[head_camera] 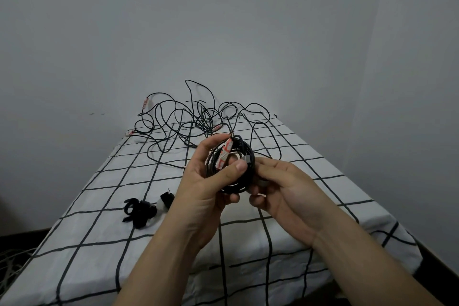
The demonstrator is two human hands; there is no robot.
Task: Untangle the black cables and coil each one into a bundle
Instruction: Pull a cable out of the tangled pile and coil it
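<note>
1. The coil (248, 156) is in the air above the worktop (111, 231), between my hands. My left grip (208, 181) is curled round it with the thumb pressed across the front loops. My right grip (285, 189) pinches its lower right edge. If that thumb eases, I expect the springy loops to pop apart.
2. Nothing binds the coil yet. The black straps (140, 211) lie on the cloth to my left, near but apart. Reaching for one would leave one grip holding every loop alone, and that is when they may slip.
3. A strand rises from the top of the coil toward the tangle (193, 117) at the far end. I cannot tell whether it is joined. If it is, a pull could drag the tangle or tighten its knots.
4. The paper label (224, 154) is caught among the loops, and squeezing harder could crease or tear it.
5. The tangle sits at the far edge by the wall, so a sharp tug might tip part of it off.
</note>
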